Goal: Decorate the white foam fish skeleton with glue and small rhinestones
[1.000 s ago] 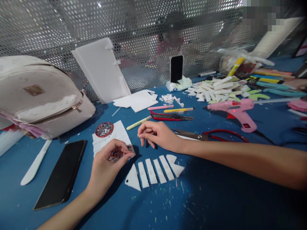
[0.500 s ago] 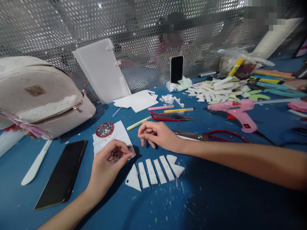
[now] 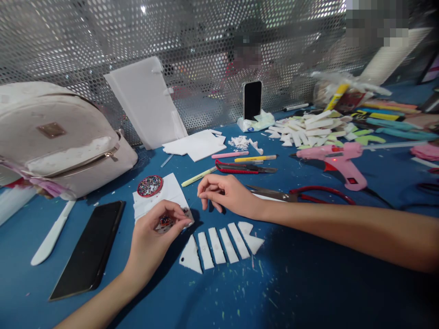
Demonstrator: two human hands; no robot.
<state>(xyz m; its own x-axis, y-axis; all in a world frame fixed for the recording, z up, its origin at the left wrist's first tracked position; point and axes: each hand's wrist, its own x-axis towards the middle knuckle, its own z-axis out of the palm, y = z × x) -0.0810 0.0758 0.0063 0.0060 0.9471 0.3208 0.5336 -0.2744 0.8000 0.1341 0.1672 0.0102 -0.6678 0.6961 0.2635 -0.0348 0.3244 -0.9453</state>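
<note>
My left hand [image 3: 148, 242] is over the near corner of a white paper sheet [image 3: 175, 185], thumb and forefinger tips together in a pinch. Whatever they hold is too small to make out. Small dark and orange bits [image 3: 165, 220] show on the paper behind the fingers. A round red-rimmed piece covered in multicoloured bead-like bits [image 3: 150, 186] lies on the sheet's far part. My right hand [image 3: 226, 192] hovers to the right, fingers loosely curled and apart, nothing visible in them. Below both hands lies a row of white foam-like pieces [image 3: 216, 245] shaped like a fish.
Right of centre are scissors [image 3: 291, 196], a red cutter knife [image 3: 236, 167], several pens and a pink glue gun [image 3: 343, 157]. Cut strips [image 3: 315, 128] are piled behind. At left are a dark phone [image 3: 89, 249], a white knife [image 3: 51, 240] and a backpack [image 3: 61, 141].
</note>
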